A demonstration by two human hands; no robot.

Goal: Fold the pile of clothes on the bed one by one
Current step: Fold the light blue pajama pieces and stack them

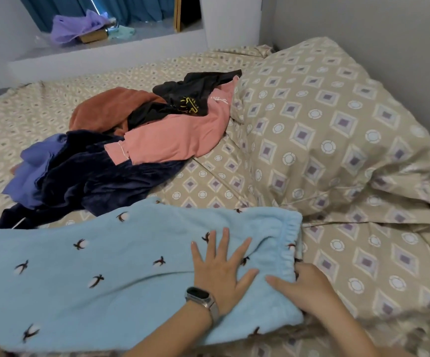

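Note:
Light blue fleece trousers (105,274) with small bird prints lie spread across the near part of the bed, their elastic waistband to the right. My left hand (220,273), wearing a wrist band, presses flat on them with fingers spread, just left of the waistband. At the waistband's near corner my right hand (309,287) has its thumb on top and its fingers tucked under the edge, gripping the fabric. Behind them sits the pile of clothes (121,140): a navy fleece piece, a blue-violet garment, a pink top, a rust-brown one and a black one with a yellow print.
The bed (234,181) has a beige patterned sheet. A large pillow (332,124) in the same pattern lies at the right against the grey wall. A white ledge (100,55) beyond the bed holds a purple cloth and a box.

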